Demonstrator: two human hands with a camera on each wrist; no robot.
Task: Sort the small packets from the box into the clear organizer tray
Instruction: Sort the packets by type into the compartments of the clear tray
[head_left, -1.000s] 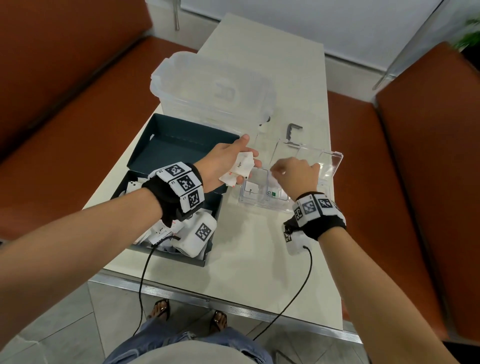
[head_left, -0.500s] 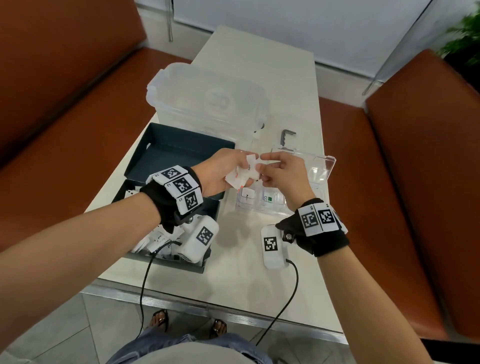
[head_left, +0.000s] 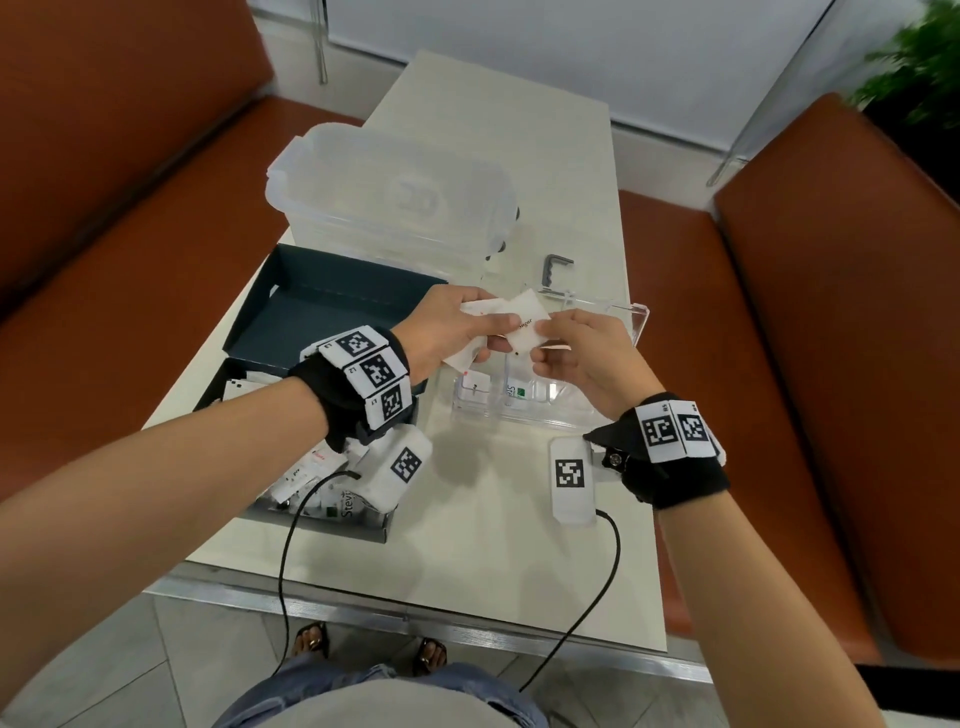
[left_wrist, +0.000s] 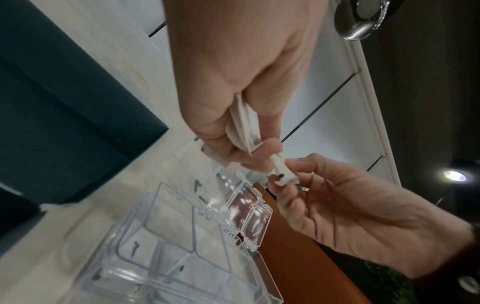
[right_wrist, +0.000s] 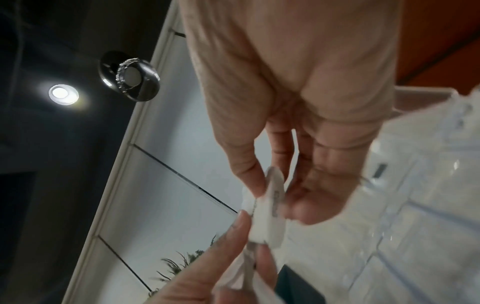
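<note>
At the centre of the head view, both hands meet just above the clear organizer tray. The left hand grips a small fan of white packets between thumb and curled fingers, and the right hand pinches one sugar packet by its edge, thumb against forefinger. The step in hand looks like a hand-over: one packet is being peeled from the bunch so it can go into a compartment.

The tray sits right of centre on the desk, its lid hinged open toward the upper right. Two near compartments already hold packets, though the blur makes it hard to say how many. The dark box lies at left of centre with more packets in its lower part, so the sorting seems far from finished.

Next, the right hand needs to draw its packet clear of the others, match it to the compartment with like packets, and lower it in flat while the left hand keeps its bunch steady.
</note>
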